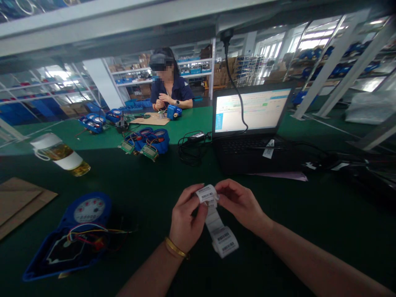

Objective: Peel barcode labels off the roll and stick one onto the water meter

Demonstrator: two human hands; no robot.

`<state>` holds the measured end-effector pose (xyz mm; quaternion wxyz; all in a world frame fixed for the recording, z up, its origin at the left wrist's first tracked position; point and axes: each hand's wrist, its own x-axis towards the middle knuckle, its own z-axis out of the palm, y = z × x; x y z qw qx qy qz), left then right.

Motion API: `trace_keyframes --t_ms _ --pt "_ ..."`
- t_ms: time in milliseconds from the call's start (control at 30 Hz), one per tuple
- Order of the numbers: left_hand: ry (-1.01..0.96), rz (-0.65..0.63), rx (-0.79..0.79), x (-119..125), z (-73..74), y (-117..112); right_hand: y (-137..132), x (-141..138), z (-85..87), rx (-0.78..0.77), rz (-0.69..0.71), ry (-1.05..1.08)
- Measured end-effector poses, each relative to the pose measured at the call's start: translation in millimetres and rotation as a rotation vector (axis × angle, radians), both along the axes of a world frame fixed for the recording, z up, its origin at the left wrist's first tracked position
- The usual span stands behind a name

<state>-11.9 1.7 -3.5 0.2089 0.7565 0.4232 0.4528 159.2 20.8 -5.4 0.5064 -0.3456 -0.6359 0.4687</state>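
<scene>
Label strip (214, 219): white backing paper carrying printed barcode stickers. The top end is pinched between left hand (185, 222) and right hand (239, 204), with one label curled over, print facing up. The rest hangs down slightly twisted. Two barcode labels show at the lower end, above the dark green counter (309, 231).

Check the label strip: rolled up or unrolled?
Unrolled: the label strip hangs loose below the left hand and right hand, which pinch its top end.

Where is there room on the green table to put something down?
Bare mat lies between the cup, the blue meter and the left hand. More lies right of the right hand, in front of the laptop. Both hands pinch the label strip. It is crowded farther back, around the cables and small meters.
</scene>
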Motion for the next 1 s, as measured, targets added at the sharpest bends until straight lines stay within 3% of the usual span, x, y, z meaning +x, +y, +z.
trace_keyframes --t_ms 233,533,867,1000 --pt "0.027 0.018 0.044 -0.1 1.3 -1.9 -1.9 0.7 -1.3 0.122 -0.12 -0.194" --pt "0.103 0.008 0.122 -0.2 0.7 -2.2 -0.6 0.9 -0.2 0.142 -0.156 -0.224" --pt "0.137 0.081 0.027 2.3 0.8 -3.5 -4.1 2.0 1.6 0.469 -0.201 -0.38" --pt "0.255 0.165 -0.024 1.0 8.3 -2.0 -4.1 1.0 6.2 0.35 -0.261 -0.307"
